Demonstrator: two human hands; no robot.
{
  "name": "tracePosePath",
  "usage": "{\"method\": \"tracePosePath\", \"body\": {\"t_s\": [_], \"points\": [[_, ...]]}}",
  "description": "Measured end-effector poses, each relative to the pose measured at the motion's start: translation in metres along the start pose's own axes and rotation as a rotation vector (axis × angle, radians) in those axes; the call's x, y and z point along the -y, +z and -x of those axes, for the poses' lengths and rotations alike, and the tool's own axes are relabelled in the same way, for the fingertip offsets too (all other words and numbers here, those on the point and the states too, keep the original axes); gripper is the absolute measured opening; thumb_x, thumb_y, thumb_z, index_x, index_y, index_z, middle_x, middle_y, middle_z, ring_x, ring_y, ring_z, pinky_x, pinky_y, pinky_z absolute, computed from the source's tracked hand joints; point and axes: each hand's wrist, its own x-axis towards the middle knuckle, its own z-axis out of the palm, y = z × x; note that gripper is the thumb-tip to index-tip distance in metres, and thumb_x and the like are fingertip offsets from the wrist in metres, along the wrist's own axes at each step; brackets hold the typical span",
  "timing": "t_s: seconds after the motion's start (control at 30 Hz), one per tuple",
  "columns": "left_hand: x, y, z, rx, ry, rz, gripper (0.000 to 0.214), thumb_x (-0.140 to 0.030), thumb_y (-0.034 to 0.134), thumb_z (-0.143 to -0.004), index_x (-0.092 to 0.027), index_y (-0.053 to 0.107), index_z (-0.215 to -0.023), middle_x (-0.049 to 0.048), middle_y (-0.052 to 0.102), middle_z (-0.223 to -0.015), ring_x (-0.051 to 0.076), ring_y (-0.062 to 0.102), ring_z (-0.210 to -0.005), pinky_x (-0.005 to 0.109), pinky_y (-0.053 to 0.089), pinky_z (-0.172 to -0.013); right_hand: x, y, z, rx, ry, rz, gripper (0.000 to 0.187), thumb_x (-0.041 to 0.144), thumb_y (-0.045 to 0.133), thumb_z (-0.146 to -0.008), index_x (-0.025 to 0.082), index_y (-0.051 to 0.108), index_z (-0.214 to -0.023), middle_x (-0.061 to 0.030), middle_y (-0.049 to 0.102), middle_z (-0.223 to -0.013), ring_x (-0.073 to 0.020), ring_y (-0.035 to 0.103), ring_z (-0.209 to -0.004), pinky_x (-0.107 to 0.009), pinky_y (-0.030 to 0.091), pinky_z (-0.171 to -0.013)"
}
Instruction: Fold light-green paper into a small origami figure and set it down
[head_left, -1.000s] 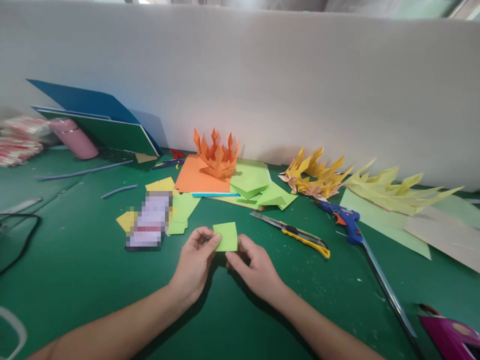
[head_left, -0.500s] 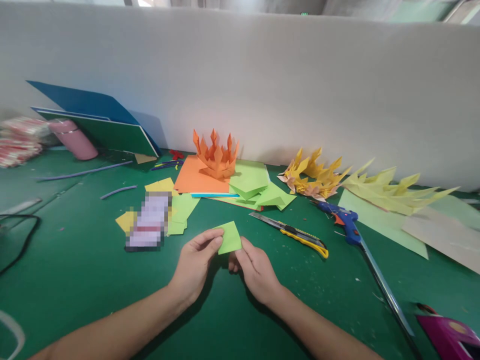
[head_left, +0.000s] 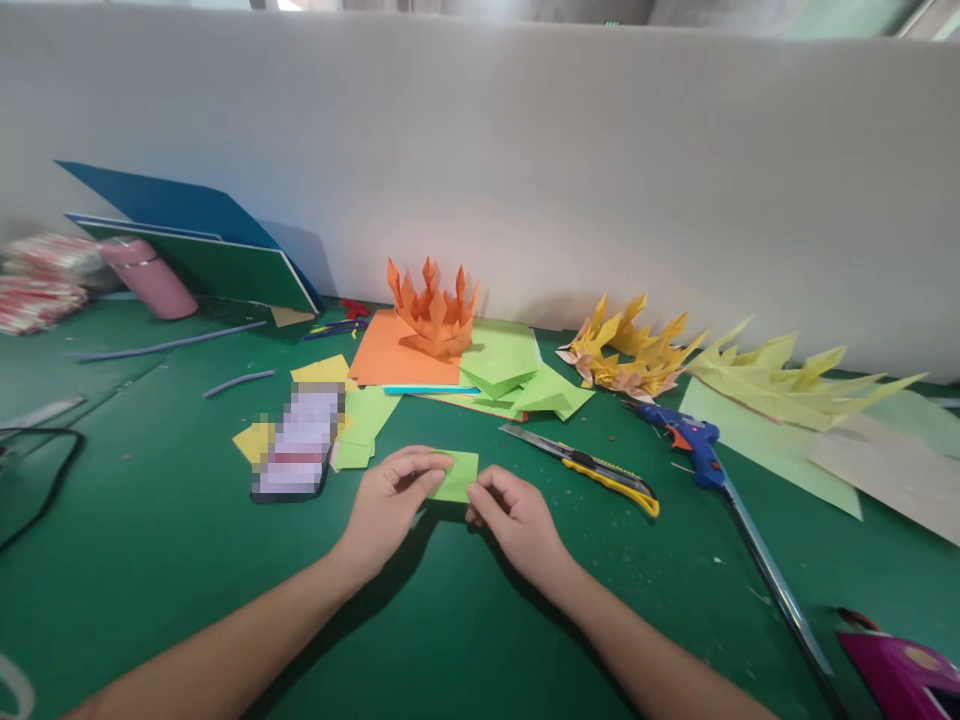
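Observation:
Between my hands is a small green square of paper [head_left: 459, 477], held just above the green table. My left hand [head_left: 394, 505] pinches its left side between thumb and fingers. At its lower right corner, my right hand [head_left: 517, 520] has thumb and forefinger closed on the edge. Right of the hands lies a yellow utility knife [head_left: 592, 468] with its blade out. Behind them, green paper sheets [head_left: 502, 355] are stacked beside an orange folded-paper crown [head_left: 437, 320].
Left are a phone [head_left: 300, 440], yellow papers [head_left: 319, 370], a pink bottle [head_left: 150, 278] and leaning boards [head_left: 202, 262]. Right are a yellow paper crown [head_left: 630, 350], a pale green spiky paper strip [head_left: 795, 375], a blue glue gun [head_left: 694, 440] and a magenta object [head_left: 892, 665]. A white partition [head_left: 480, 150] stands behind.
The green paper has turned from a tilted angle to nearly level. My right hand has shifted its grip to the lower right corner, and my left hand has moved slightly.

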Motion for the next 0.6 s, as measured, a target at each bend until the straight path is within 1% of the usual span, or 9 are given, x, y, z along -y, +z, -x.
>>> {"method": "tracePosePath", "body": {"t_s": [0.13, 0.27, 0.37, 0.5, 0.6], "points": [[0.0002, -0.0052, -0.0055, 0.055, -0.007, -0.028, 0.013, -0.03, 0.067, -0.064, -0.022, 0.074, -0.072, 0.005, 0.068, -0.09, 0.021, 0.062, -0.088, 0.034, 0.049, -0.084, 0.0039, -0.0024, -0.003, 0.032, 0.038, 0.018, 0.03, 0.039, 0.049, -0.081, 0.022, 0.046, -0.057, 0.0026, 0.053, -0.05, -0.0111, 0.047, -0.047, -0.023, 0.038, -0.052], [0.0001, -0.0068, -0.0061, 0.048, -0.049, -0.027, 0.015, -0.032, 0.069, -0.062, -0.021, 0.074, -0.072, 0.0062, 0.067, -0.092, 0.021, 0.062, -0.087, 0.032, 0.049, -0.08, 0.0062, -0.0038, -0.0051, 0.063, 0.085, 0.038, 0.031, 0.041, 0.049, -0.079, 0.023, 0.041, -0.055, 0.0056, 0.045, -0.042, -0.0105, 0.04, -0.041, -0.022, 0.034, -0.047], [-0.0003, -0.0069, -0.0055, 0.055, -0.06, -0.006, 0.016, -0.032, 0.07, -0.061, -0.021, 0.074, -0.072, 0.006, 0.068, -0.091, 0.022, 0.062, -0.087, 0.032, 0.049, -0.08, 0.0054, -0.0041, -0.0062, 0.078, 0.069, 0.104, 0.03, 0.039, 0.047, -0.079, 0.023, 0.04, -0.055, 0.0067, 0.04, -0.041, -0.0101, 0.036, -0.04, -0.022, 0.03, -0.045], [-0.0005, -0.0075, -0.006, 0.069, -0.067, -0.016, 0.018, -0.033, 0.068, -0.062, -0.02, 0.074, -0.073, 0.0063, 0.068, -0.092, 0.022, 0.061, -0.091, 0.035, 0.047, -0.087, 0.0054, -0.0052, -0.0071, 0.108, -0.006, 0.241, 0.028, 0.032, 0.048, -0.079, 0.021, 0.042, -0.055, 0.0056, 0.041, -0.046, -0.01, 0.038, -0.046, -0.021, 0.027, -0.047], [-0.0005, -0.0082, -0.0064, 0.082, -0.07, -0.038, 0.019, -0.033, 0.067, -0.062, -0.019, 0.074, -0.074, 0.0067, 0.068, -0.093, 0.023, 0.06, -0.093, 0.037, 0.045, -0.089, 0.0064, -0.0059, -0.0067, 0.174, 0.019, 0.267, 0.028, 0.03, 0.048, -0.081, 0.02, 0.042, -0.056, 0.0055, 0.044, -0.046, -0.0099, 0.041, -0.046, -0.021, 0.029, -0.049]]}}
